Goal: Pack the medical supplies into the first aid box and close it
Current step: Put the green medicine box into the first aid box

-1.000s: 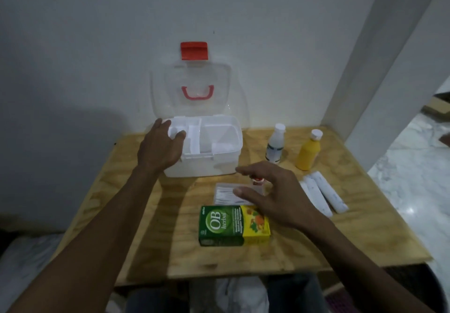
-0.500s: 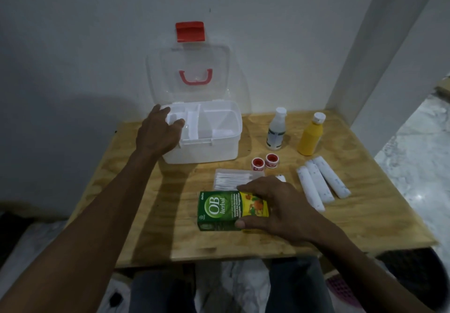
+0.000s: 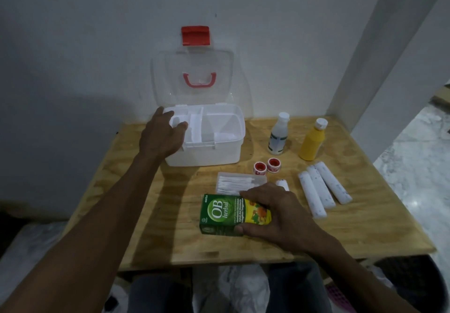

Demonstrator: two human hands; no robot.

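Plywood worktop [image 3: 151, 239] set against the wall. Beside the left fingers [image 3: 179, 126]: open first aid box [image 3: 207, 152]. Under the right fingers [image 3: 253, 194]: green carton [image 3: 219, 215]. Beyond them: swab case [image 3: 238, 183], two tape rolls [image 3: 266, 166], white bottle [image 3: 277, 137], yellow bottle [image 3: 311, 142], three bandage rolls [image 3: 321, 191].
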